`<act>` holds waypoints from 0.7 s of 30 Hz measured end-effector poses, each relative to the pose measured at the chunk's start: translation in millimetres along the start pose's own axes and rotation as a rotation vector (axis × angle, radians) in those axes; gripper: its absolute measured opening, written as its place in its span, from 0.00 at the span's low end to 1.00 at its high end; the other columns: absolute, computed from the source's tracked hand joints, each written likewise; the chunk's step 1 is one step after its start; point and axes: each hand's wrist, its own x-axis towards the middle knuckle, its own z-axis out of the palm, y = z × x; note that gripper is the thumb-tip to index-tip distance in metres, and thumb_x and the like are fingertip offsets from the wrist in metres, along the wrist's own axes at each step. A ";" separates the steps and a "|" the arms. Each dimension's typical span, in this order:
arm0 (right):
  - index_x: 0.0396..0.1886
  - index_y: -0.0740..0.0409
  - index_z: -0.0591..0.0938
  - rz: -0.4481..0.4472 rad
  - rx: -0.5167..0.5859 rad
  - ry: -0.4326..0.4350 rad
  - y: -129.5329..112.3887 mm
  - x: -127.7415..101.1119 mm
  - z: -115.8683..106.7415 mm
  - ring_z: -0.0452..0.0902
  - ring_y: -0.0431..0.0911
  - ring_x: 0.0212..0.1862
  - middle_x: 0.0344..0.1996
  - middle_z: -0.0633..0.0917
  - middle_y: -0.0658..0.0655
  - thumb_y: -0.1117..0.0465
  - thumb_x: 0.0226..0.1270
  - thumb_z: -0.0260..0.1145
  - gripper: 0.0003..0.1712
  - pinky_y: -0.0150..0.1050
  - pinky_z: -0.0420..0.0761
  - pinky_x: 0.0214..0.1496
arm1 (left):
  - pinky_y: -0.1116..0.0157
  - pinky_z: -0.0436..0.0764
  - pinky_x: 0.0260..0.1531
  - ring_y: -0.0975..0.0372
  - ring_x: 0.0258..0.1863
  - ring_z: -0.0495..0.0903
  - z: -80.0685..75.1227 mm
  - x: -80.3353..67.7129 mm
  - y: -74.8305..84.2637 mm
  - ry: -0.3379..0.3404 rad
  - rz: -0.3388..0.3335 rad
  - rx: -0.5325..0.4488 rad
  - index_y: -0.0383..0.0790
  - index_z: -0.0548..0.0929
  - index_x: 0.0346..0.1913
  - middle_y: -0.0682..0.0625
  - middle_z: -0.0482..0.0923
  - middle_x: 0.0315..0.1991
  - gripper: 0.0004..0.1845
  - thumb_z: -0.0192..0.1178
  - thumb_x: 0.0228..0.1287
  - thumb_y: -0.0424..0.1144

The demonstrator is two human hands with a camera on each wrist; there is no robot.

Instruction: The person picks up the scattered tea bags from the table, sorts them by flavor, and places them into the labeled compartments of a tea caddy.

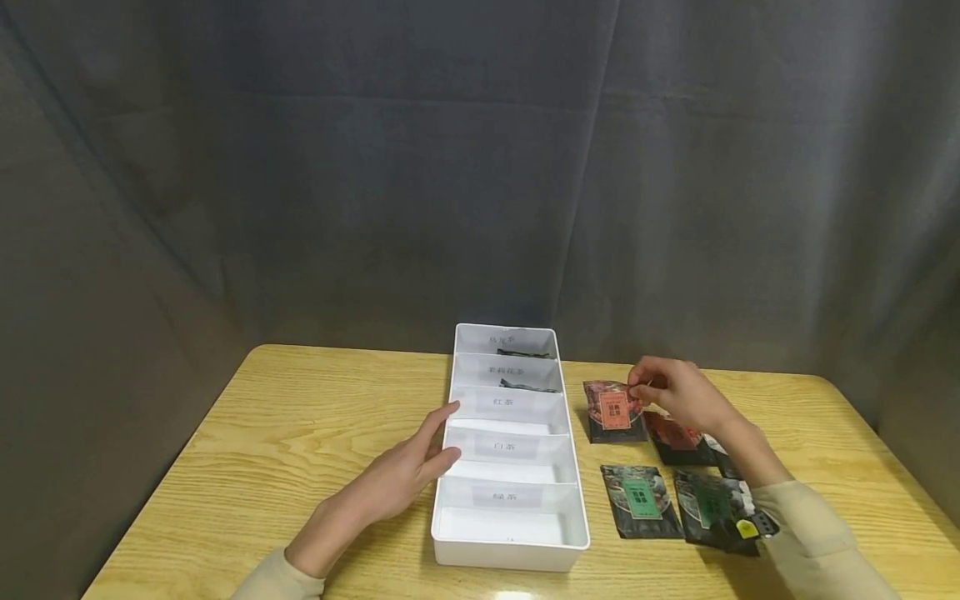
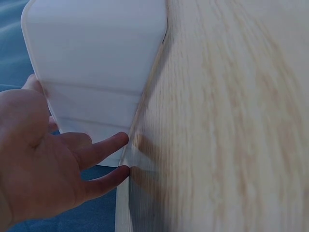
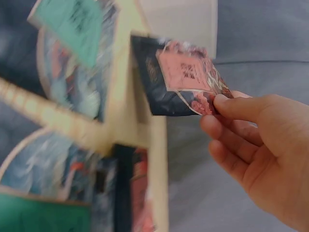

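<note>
My right hand (image 1: 678, 392) pinches the upper right corner of a tea sachet (image 1: 615, 412) with a red label, between thumb and fingers. In the right wrist view that sachet hangs out from the fingertips, tilted. A long white divided box (image 1: 510, 557) stands upright left of it, with a paper label in each compartment. Against the box's left side rests my left hand (image 1: 393, 479), thumb and forefinger at the rim. Its other fingers stretch along the outer wall in the left wrist view. Dark sachets (image 1: 525, 354) show in the two farthest compartments.
Another red-labelled sachet (image 1: 678, 440) lies partly under my right wrist. Closer to me lie a green-labelled sachet (image 1: 641, 504) and a second green one (image 1: 708, 504) beside it. A wooden table (image 1: 300, 433) carries everything, with a dark grey curtain (image 1: 375, 183) behind.
</note>
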 end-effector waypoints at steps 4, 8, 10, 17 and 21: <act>0.39 0.55 0.84 -0.001 -0.010 0.103 -14.8 -2.4 -7.2 0.85 0.43 0.34 0.32 0.87 0.52 0.68 0.69 0.65 0.05 0.33 0.81 0.35 | 0.44 0.70 0.65 0.45 0.66 0.72 0.2 0.1 0.4 0.003 -0.001 0.003 0.58 0.50 0.79 0.37 0.63 0.73 0.33 0.47 0.78 0.55; 0.38 0.54 0.85 -0.020 -0.029 0.191 -25.3 -5.2 -11.4 0.85 0.42 0.33 0.32 0.88 0.52 0.67 0.69 0.66 0.04 0.32 0.82 0.35 | 0.45 0.71 0.62 0.47 0.65 0.74 0.1 0.2 0.5 0.004 -0.008 0.003 0.59 0.50 0.79 0.39 0.63 0.74 0.33 0.47 0.78 0.55; 0.38 0.53 0.86 -0.031 -0.035 0.236 -28.6 -7.2 -12.7 0.85 0.41 0.32 0.33 0.88 0.52 0.66 0.68 0.67 0.04 0.32 0.81 0.34 | 0.45 0.72 0.62 0.47 0.65 0.74 0.1 0.1 0.2 0.004 -0.013 0.003 0.60 0.50 0.79 0.39 0.63 0.74 0.33 0.46 0.78 0.56; 0.39 0.53 0.87 -0.064 -0.053 0.374 -39.6 -13.8 -18.2 0.82 0.36 0.29 0.31 0.89 0.51 0.67 0.67 0.68 0.06 0.31 0.77 0.30 | 0.44 0.71 0.63 0.46 0.67 0.72 0.1 -0.1 0.4 0.002 -0.015 -0.013 0.62 0.49 0.79 0.38 0.62 0.74 0.33 0.46 0.78 0.57; 0.38 0.53 0.87 -0.079 -0.056 0.412 -47.9 -15.3 -20.8 0.82 0.38 0.30 0.31 0.89 0.51 0.67 0.66 0.68 0.06 0.28 0.77 0.32 | 0.45 0.71 0.63 0.49 0.66 0.73 0.7 -0.7 0.6 0.007 -0.023 -0.008 0.64 0.50 0.78 0.39 0.64 0.73 0.32 0.46 0.77 0.58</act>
